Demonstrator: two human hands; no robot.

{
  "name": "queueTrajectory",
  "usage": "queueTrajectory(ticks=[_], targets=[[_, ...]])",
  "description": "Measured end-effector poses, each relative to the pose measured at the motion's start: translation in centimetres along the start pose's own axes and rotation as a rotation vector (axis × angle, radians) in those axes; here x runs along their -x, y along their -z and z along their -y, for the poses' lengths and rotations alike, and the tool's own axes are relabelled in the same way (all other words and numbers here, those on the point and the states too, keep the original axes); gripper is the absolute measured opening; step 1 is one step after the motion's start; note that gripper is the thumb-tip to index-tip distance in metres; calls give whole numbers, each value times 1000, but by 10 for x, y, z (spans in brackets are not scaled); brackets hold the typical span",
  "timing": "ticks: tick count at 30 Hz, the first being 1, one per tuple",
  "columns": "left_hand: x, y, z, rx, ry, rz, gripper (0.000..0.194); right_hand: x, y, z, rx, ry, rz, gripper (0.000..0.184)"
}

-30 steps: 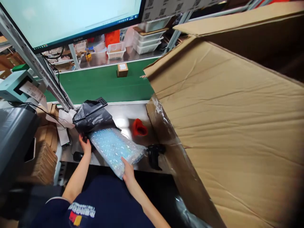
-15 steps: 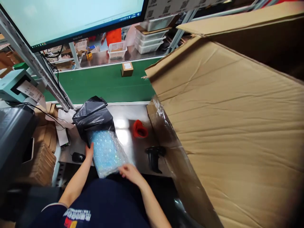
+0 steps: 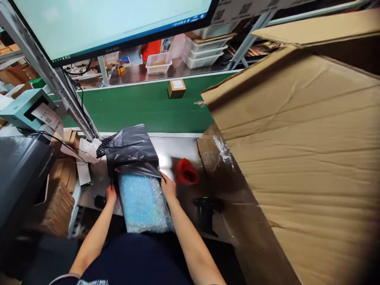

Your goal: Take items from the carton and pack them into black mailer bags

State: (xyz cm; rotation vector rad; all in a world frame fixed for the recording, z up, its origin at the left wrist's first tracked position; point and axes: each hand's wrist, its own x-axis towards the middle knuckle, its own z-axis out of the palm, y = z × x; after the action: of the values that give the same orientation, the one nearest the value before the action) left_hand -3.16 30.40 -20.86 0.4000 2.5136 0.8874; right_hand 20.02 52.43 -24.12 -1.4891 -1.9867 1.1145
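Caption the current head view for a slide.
Left hand and right hand grip a dark plastic bag, its near edge overlapping a clear-wrapped blue package.

The 1 view looked from a head-worn camera, forward and steeply down at the worktop [image 3: 185, 148], near enough that the frame cut off the monitor [image 3: 118, 23] above and a carton [image 3: 311, 158] at right; its far reach took in a green belt [image 3: 133, 111].

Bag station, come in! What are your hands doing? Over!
Left hand at left edge of black bag, right hand pinching its right corner. Blue wrapped pack, far end covered by bag. Black scanner apart, off right.
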Motion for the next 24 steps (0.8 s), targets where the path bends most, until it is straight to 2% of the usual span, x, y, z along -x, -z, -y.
queueTrajectory(ticks=[4,7,9,11,12,15,17,19,22,23,24], targets=[[34,-9,22,-38,10,122,31,72,11,-60,-108,-113,-91,61],[38,-14,21,-87,-37,141,25,96,15,-69,-27,-145,-103,60],[24,-18,6,-111,-152,68,34,89,19,-57,106,-117,-89,61],[0,-21,-18,-144,-321,-11,51,71,23,-40,237,-88,-52,67],[-12,-22,-32,-170,-394,-35,53,62,25,-31,284,-87,-23,69],[-44,-21,-68,-234,-482,-30,33,43,25,-18,312,-153,47,59],[-52,-17,-77,-231,-519,-4,30,42,23,-20,261,-208,30,55],[-46,-12,-67,-211,-624,37,34,48,21,-29,217,-235,-9,57],[-19,-10,-28,-187,-798,106,39,64,20,-45,196,-248,-37,60],[-9,-12,-15,-175,-783,90,42,69,20,-49,196,-252,-42,60],[-1,-15,-4,-160,-708,54,47,73,20,-52,194,-255,-50,60]])
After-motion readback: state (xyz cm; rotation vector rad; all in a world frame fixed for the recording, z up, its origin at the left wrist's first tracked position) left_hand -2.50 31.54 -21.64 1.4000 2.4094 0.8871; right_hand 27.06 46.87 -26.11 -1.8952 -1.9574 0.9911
